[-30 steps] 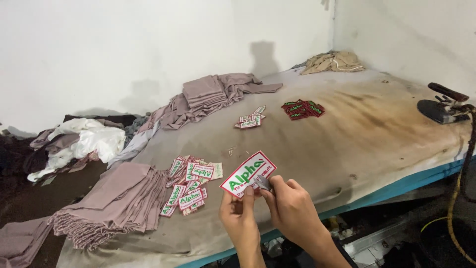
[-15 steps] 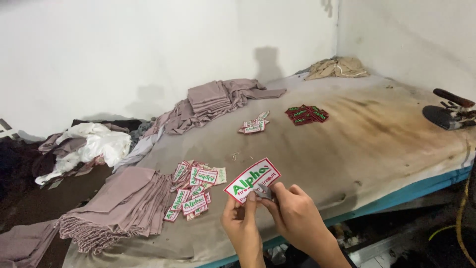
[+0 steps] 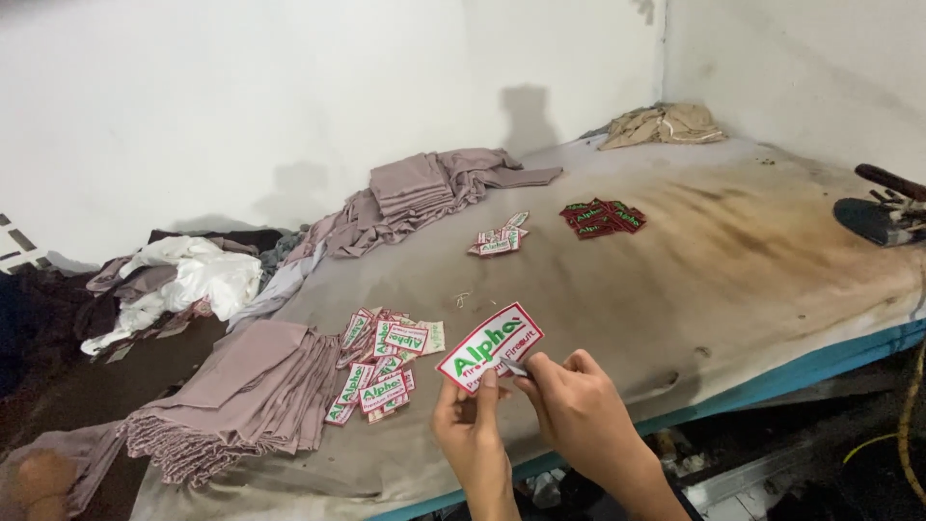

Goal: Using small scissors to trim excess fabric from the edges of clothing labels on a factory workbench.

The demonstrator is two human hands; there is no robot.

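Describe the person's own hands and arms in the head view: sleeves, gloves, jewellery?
Both hands are bare: no gloves on the left hand or the right hand. No rings, watch or wristband show on either. The forearms are uncovered down to the bottom edge of the picture, so no sleeve or cuff is in view. No markings visible.

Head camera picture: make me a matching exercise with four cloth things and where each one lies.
Things:
1. white patch with red border
2. dark red patches
3. beige crumpled cloth
4. stack of mauve fabric pieces

Places:
A. far corner of the padded table, by the wall
B. near left edge of the table, beside the heap of small white patches
C. held up between the left hand and the right hand
D. middle of the table, toward the far side

Pairs: 1-C, 2-D, 3-A, 4-B
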